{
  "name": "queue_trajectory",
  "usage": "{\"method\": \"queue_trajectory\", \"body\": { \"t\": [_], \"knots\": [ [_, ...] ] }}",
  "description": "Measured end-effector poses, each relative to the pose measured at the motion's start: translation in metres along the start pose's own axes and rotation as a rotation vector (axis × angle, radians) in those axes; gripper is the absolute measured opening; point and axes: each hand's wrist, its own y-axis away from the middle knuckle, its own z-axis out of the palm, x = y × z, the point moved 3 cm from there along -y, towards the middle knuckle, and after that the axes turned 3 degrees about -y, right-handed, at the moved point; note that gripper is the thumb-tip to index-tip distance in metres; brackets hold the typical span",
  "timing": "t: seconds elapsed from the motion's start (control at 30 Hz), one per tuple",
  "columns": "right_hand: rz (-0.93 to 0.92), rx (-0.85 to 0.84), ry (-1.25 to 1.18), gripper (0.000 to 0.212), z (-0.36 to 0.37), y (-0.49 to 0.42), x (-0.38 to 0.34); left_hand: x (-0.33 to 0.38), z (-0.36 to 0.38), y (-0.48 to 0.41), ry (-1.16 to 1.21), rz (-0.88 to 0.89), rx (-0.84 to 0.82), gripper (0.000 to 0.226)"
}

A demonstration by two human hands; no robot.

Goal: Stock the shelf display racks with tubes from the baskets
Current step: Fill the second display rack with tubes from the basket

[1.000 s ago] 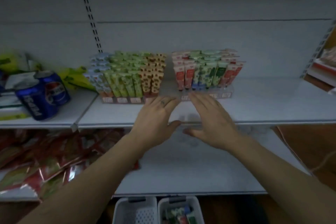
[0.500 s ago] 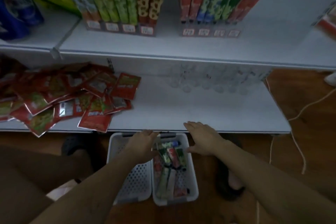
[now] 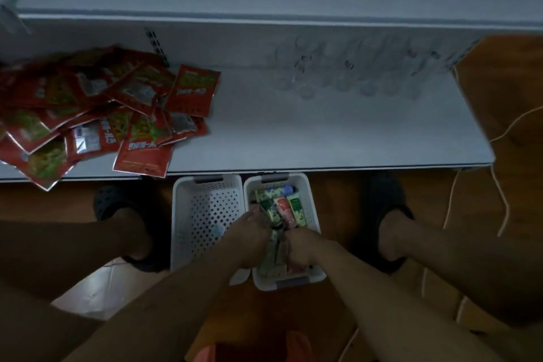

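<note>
Tubes [image 3: 282, 206] lie between left hand [image 3: 250, 239] and right hand [image 3: 305, 247].

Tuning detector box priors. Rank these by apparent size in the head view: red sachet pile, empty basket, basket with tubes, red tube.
1. red sachet pile, clearly largest.
2. empty basket and basket with tubes: they look alike and both are partly hidden, so not ranked against each other.
3. red tube, smallest.
</note>
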Motion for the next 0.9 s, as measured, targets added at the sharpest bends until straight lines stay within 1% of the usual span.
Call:
{"method": "queue_trajectory", "body": {
  "t": [0.07, 0.2, 0.33, 0.4, 0.43, 0.57, 0.7, 0.77, 0.83, 0.9],
  "knots": [
    [-0.012, -0.016, 0.007, 0.026, 0.002, -0.008, 0.001, -0.001, 0.010, -0.002, -0.076, 0.038, -0.011, 0.042],
    [0.009, -0.045, -0.018, 0.034, 0.011, -0.024, 0.003, -0.001, 0.030, -0.008, -0.184, 0.107, -0.050, 0.045],
    [0.026, -0.019, 0.007, 0.038, 0.017, -0.039, 0.013, 0.000, 0.043, -0.025, -0.360, 0.114, -0.153, 0.046],
    [0.040, -0.057, -0.003, 0.041, 0.018, -0.046, 0.019, -0.002, 0.042, -0.035, -0.473, 0.094, -0.203, 0.053],
    [0.037, -0.067, -0.024, 0.043, 0.017, -0.047, 0.020, -0.002, 0.042, -0.041, -0.482, 0.085, -0.215, 0.057],
    [0.045, -0.068, -0.114, 0.041, 0.014, -0.048, 0.022, -0.001, 0.034, -0.063, -0.409, 0.066, -0.243, 0.056],
    [0.023, -0.131, -0.190, 0.039, 0.010, -0.043, 0.020, -0.001, 0.035, -0.072, -0.381, 0.096, -0.277, 0.043],
    [0.052, -0.175, -0.288, 0.037, 0.006, -0.040, 0.019, -0.004, 0.032, -0.079, -0.349, 0.084, -0.246, 0.037],
    [0.071, -0.176, -0.425, 0.036, 0.004, -0.039, 0.018, -0.008, 0.028, -0.085, -0.280, 0.085, -0.209, 0.033],
    [0.070, -0.161, -0.506, 0.035, 0.006, -0.042, 0.019, -0.010, 0.029, -0.086, -0.231, 0.102, -0.191, 0.033]
  ]
}}
